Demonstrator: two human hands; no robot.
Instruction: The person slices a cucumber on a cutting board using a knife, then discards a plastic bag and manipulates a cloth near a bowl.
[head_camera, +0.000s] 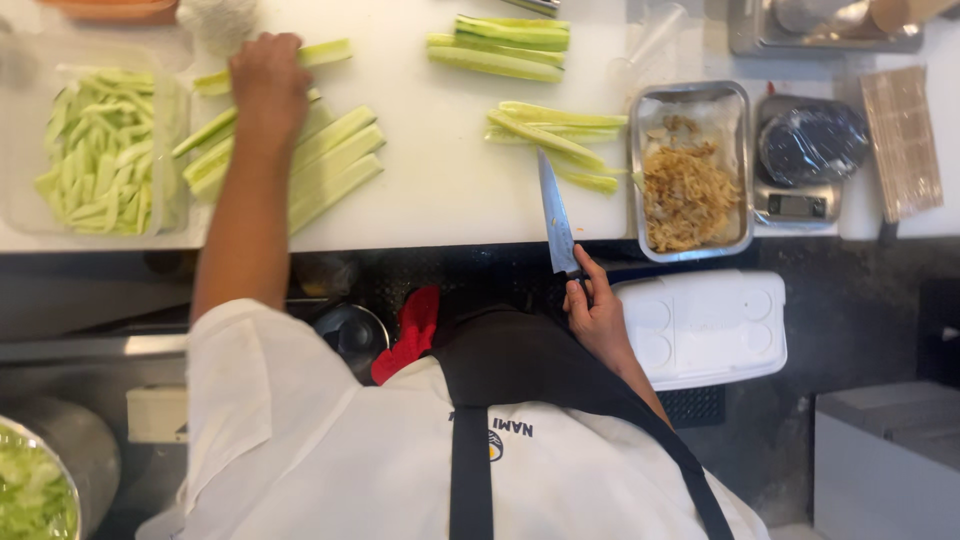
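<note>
From the head camera, looking down, the left hand (266, 85) rests palm-down with fingers bent on a pile of long cucumber strips (325, 165) lying on the white table (440, 170), pressing on them rather than lifting any. Just left of that hand stands a clear tub (20, 140) filled with short cucumber sticks. The right hand (592, 305) hangs at the near edge of the table, clenched around the handle of a knife (553, 215) whose blade points away from the body, over the table. Just beyond the blade tip lie more cucumber spears (555, 135). Right of the knife hand sits a metal tray (690, 100) of shredded brownish food, with a small scale (797, 205) beside it.
</note>
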